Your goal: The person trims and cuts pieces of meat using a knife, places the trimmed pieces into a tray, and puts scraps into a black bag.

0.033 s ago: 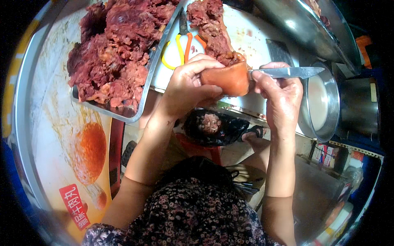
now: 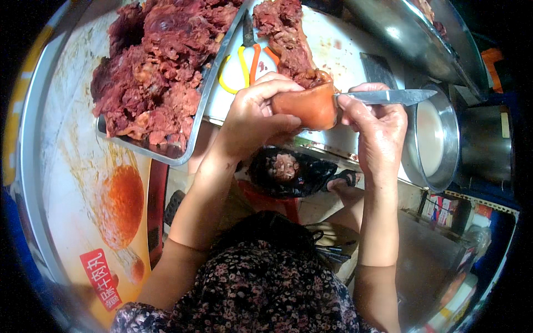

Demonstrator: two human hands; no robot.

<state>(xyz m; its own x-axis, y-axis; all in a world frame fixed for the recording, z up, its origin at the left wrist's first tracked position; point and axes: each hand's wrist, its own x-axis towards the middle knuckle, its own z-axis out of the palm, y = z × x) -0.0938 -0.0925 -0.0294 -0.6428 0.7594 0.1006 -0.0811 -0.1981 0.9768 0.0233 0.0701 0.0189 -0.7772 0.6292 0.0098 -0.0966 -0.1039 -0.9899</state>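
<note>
My left hand (image 2: 252, 114) is closed around a smooth, orange-brown piece of meat (image 2: 307, 107), thumb below and fingers behind. A small knife (image 2: 397, 97) is gripped in my right hand (image 2: 379, 122), its pointed blade sticking out to the right, away from the meat. My right thumb and fingertips are at the meat's right edge; whether they touch it I cannot tell. The knife's handle is hidden. Just beyond my hands, a strip of reddish cooked meat (image 2: 288, 41) lies on the white board (image 2: 338, 44).
To the left stands a metal tray (image 2: 194, 130) heaped with dark red meat (image 2: 158, 72). Yellow-and-orange-handled scissors (image 2: 243, 64) lie beside it. A metal bowl of whitish liquid (image 2: 430, 139) is at the right. Below, a black bag (image 2: 311, 180) holds meat scraps (image 2: 282, 167).
My right hand and the knife have shifted very slightly left, toward the held meat. My left hand has hardly moved.
</note>
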